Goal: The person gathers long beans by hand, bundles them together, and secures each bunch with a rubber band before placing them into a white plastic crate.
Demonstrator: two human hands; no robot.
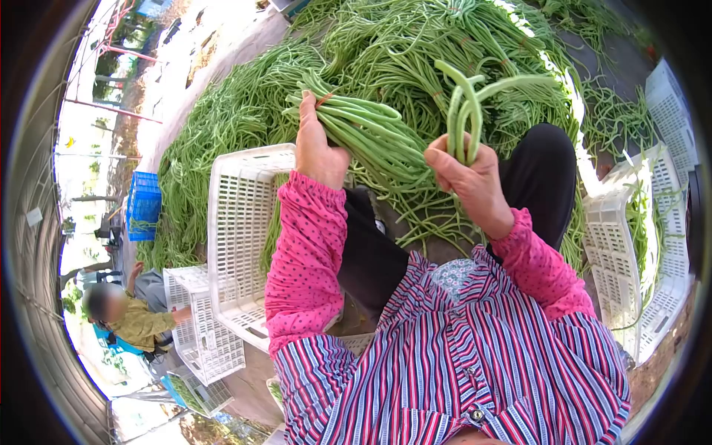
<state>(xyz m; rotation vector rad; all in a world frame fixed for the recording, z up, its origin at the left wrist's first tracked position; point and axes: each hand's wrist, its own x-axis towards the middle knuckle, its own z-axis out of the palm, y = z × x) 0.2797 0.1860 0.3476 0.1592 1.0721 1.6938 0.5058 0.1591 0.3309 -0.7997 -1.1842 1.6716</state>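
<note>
My left hand [321,148] is closed around a bundle of long green beans [371,127], near its tied end. A thin reddish band [324,99] circles the bundle there, and the beans hang down to the right. In my right hand [471,174] a few loose long beans [465,111] are pinched between thumb and fingers, their curled ends pointing up. Both hands are raised in front of a big heap of long beans [393,44]; some bundles in it wear similar bands.
A white plastic crate [241,222] stands beside my left arm, with beans inside. Another white crate [612,248] is at my right. Further left sit a blue crate [143,206], more white crates [211,326] and a seated person [141,319]. Beans are scattered over the ground.
</note>
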